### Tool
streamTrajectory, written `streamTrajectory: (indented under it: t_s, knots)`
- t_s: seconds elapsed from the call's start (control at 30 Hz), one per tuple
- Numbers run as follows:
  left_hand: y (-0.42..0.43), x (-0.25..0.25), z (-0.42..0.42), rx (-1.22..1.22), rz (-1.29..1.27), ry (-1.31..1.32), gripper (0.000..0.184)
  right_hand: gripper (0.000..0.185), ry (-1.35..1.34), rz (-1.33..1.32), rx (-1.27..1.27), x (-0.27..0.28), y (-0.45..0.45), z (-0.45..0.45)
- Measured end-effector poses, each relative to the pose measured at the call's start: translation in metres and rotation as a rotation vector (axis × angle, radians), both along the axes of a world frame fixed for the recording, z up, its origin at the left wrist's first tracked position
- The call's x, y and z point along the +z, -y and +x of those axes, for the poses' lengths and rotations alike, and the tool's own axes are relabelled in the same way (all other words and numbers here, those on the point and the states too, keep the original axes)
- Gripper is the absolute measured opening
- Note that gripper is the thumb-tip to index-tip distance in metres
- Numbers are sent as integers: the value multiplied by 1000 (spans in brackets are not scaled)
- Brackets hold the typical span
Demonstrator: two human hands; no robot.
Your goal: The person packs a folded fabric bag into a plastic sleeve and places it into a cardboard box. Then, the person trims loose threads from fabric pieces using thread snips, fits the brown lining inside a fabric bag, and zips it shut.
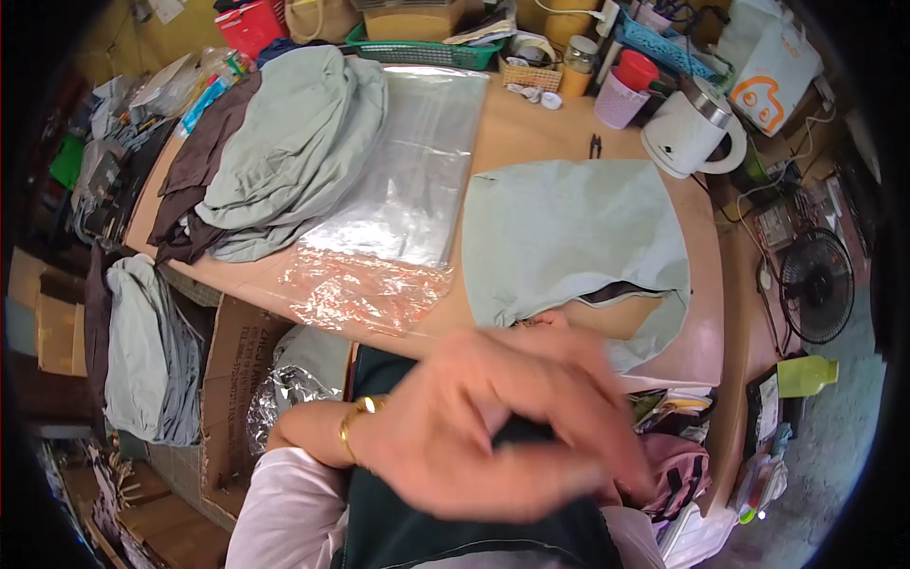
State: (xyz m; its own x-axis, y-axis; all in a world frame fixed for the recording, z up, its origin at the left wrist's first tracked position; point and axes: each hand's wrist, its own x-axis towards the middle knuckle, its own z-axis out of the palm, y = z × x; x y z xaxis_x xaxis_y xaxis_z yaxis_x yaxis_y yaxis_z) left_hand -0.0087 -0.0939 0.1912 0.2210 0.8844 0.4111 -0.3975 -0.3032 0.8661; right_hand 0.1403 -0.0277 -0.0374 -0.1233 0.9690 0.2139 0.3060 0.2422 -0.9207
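My left hand (pixel 493 417), blurred and with a gold bracelet at the wrist, is raised close to the camera. Its fingers are curved and the thumb stands apart from them, with nothing seen between. Behind it, a small part of my right hand (pixel 555 321) shows at the near edge of a pale green fabric cover (pixel 569 228); its fingers are mostly hidden. The cover lies spread on the table (pixel 531 114), with a dark slit-like opening along its near side. Left of it lie clear plastic bags (pixel 417 171), some shiny and crinkled.
A pile of pale green and brown cloth (pixel 294 142) covers the table's left part. At the back right stand a white kettle (pixel 684 133), a lilac cup (pixel 621 102) and small black snips (pixel 595 146). A cardboard box (pixel 242 379) is below left; a black fan (pixel 817 284) sits right.
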Motion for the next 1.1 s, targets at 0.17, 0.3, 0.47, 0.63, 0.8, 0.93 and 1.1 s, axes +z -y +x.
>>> streamTrajectory:
  t_s: [0.17,0.3,0.47,0.63,0.8,0.93,1.1]
  knots:
    - [-3,-125,-33,191,-543,-279,30,12,-27,267,173,18,-7,13]
    - [-1,-186,-30,162,-799,-292,28,14,-100,324,112,35,1,8]
    - [-28,-187,-1,499,-473,-135,39,16,-16,422,149,40,0,1]
    - [-26,-194,-6,358,-558,-167,50,13,77,290,171,31,-1,10]
    - [-18,-198,-11,482,-443,-307,55,14,210,329,-65,32,-28,40]
    - [-10,-186,-28,482,-454,-300,59,18,482,535,-408,26,-63,102]
    - [2,-164,-46,555,-457,-405,65,16,740,589,-712,50,-57,150]
